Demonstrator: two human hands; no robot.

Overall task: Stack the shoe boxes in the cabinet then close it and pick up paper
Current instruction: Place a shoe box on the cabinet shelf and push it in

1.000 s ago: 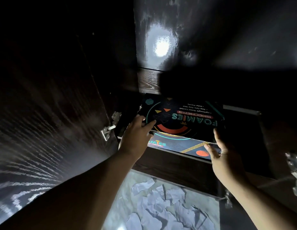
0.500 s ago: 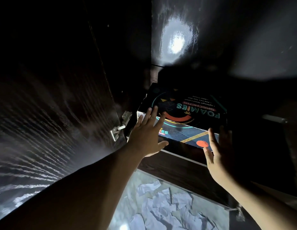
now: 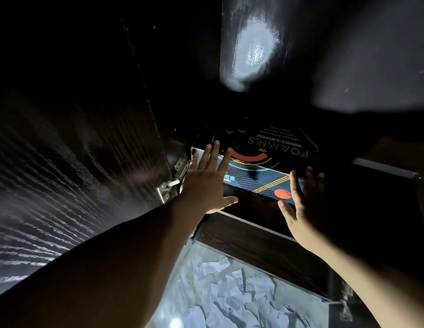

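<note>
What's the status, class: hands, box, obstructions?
Left hand and right hand open, flat at box front. Box in cabinet. Doors open. Paper on floor.

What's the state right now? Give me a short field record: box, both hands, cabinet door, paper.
shoe box: dark printed box lying flat inside the cabinet, near the front edge of its shelf
left hand: fingers straight and spread, against the box's front left corner
right hand: fingers straight, at the box's front right end; contact unclear in the dark
cabinet door: left door open, its hinge visible
paper: white scraps lying on the floor below the cabinet, not picked up
</note>
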